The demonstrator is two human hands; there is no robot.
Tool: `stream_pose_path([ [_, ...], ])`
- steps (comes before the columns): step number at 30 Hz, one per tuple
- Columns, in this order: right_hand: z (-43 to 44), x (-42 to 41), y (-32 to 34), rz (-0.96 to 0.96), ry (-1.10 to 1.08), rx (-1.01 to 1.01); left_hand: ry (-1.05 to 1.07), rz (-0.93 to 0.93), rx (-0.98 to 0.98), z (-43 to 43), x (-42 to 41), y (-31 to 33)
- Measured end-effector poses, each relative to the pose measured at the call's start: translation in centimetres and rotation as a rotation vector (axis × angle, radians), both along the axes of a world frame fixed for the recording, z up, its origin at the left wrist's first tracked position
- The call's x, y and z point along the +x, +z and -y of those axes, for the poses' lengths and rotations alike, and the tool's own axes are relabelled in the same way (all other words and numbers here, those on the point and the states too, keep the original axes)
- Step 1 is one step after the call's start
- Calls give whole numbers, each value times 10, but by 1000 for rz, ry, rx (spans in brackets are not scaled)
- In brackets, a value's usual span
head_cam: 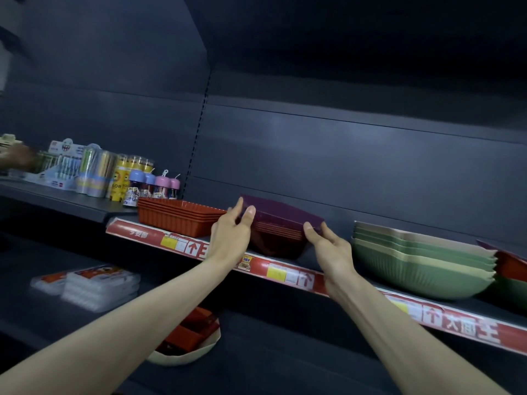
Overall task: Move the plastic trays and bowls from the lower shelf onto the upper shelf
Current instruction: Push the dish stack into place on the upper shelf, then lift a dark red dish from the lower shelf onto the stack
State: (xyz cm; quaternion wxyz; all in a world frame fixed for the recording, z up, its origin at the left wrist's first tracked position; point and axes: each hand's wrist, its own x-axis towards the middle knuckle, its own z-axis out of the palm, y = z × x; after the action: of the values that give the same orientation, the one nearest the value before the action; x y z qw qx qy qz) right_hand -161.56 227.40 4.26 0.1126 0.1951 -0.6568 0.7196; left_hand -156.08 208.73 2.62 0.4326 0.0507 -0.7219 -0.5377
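A nested stack of dark maroon square bowls (pixel 281 223) stands on the upper shelf (pixel 293 276). My left hand (pixel 232 232) grips its left rim and my right hand (pixel 330 246) grips its right corner. A stack of red ribbed trays (pixel 176 216) sits just left of it on the same shelf. To the right is a stack of green and cream bowls (pixel 422 260), then red bowls (pixel 510 266) at the frame edge. On the lower shelf a cream bowl (pixel 185 354) holds red trays (pixel 189 329).
Bottles and tubes with coloured caps (pixel 122 175) crowd the upper shelf at the left. White packets (pixel 88 282) lie on the lower shelf at the left. Another person's hand (pixel 17 159) is blurred at the far left. The shelf edge carries red price strips.
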Motion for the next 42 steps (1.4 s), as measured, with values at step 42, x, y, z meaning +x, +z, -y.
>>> stream_pose_path([
  [42, 6, 51, -88, -174, 47, 237, -24, 60, -131, -4, 52, -89],
])
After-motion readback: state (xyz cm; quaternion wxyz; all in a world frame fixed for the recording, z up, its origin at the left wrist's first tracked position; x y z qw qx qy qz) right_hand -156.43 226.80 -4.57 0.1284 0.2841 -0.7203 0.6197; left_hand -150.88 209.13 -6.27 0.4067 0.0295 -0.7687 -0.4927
